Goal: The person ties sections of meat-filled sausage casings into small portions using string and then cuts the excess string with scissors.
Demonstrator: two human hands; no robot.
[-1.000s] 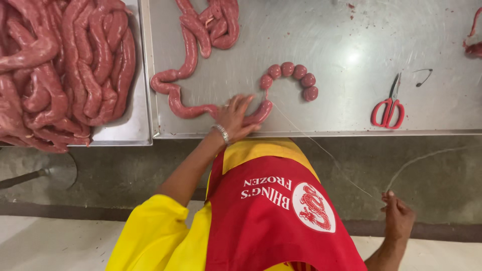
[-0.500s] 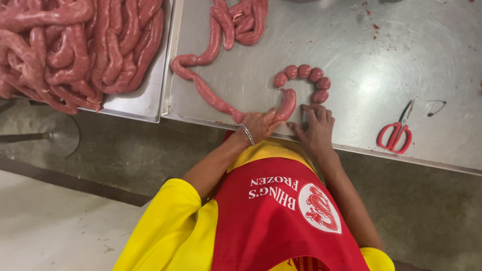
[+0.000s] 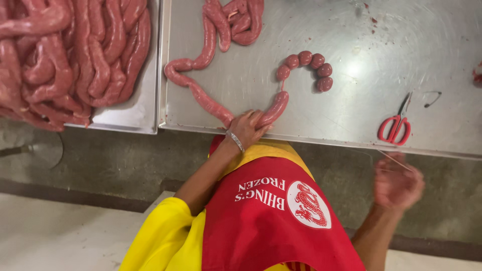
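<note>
My left hand [image 3: 246,128], a bracelet on its wrist, pinches a long raw sausage [image 3: 206,100] at the front edge of the steel tray [image 3: 376,45]. From the pinch, a short link leads up to a curved chain of several small round links [image 3: 306,60]. My right hand [image 3: 396,185] is blurred, off the tray and below its edge at the right. Its fingers are closed on a thin string [image 3: 389,158]. The rest of the sausage coils at the tray's back [image 3: 236,20].
Red-handled scissors [image 3: 396,128] lie on the tray near my right hand. A second tray [image 3: 125,123] at the left holds a heap of long sausages [image 3: 65,55]. I wear a yellow shirt and a red apron [image 3: 271,221]. Grey floor lies below.
My right hand has left the sausage beside my left hand and swung down and to the right, away from the tray, drawing the string out. My left hand keeps its pinch.
</note>
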